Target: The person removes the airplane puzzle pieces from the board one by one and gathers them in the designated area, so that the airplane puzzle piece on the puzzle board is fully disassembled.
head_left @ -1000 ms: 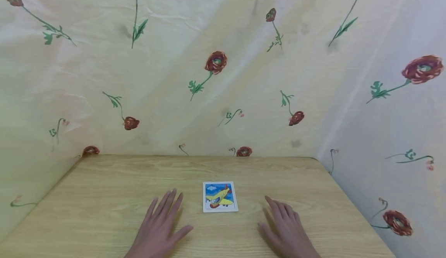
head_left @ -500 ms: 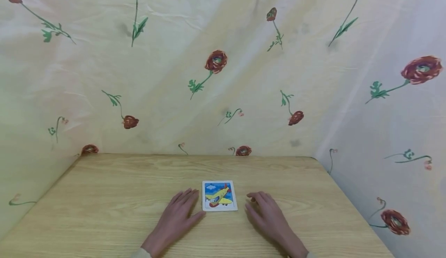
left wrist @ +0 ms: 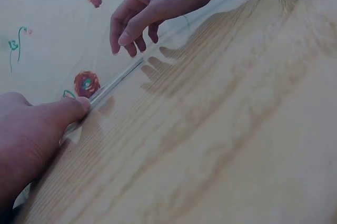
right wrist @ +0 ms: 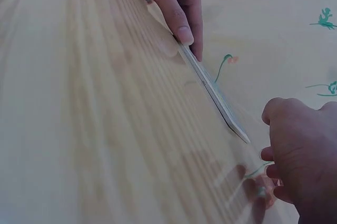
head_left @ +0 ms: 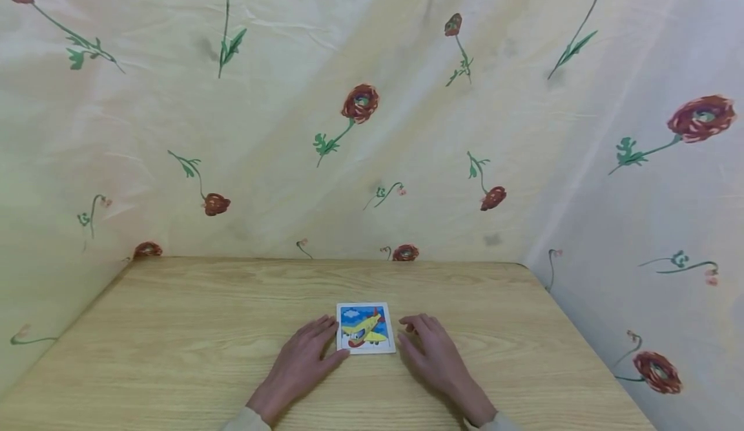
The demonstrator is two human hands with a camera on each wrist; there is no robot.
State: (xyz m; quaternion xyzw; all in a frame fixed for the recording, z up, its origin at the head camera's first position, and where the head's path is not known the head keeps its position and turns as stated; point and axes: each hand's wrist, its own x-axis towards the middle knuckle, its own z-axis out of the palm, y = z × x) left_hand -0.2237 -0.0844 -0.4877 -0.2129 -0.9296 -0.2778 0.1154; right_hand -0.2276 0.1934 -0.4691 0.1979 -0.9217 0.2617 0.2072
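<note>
Board (head_left: pixel 366 329) w/ a yellow plane (head_left: pixel 361 336) on blue & a white border lies on the wood table (head_left: pixel 174 340), btwn the hands. L hand (head_left: pixel 301 361) is at its L edge: thumb at the near L corner, fingertips at the L side, fingers close together; can't tell if it's pinching. R hand (head_left: pixel 437 358) is just beside the R edge w/ a small gap, fingers loosely bent, thumb apart from them. L wrist view: R hand's fingertips are above the table, shadows below. Pale sleeves (head_left: pixel 248 420) at both wrists. Cloth (head_left: pixel 279 95) w/ red flowers (head_left: pixel 360 103) behind & on both sides.
</note>
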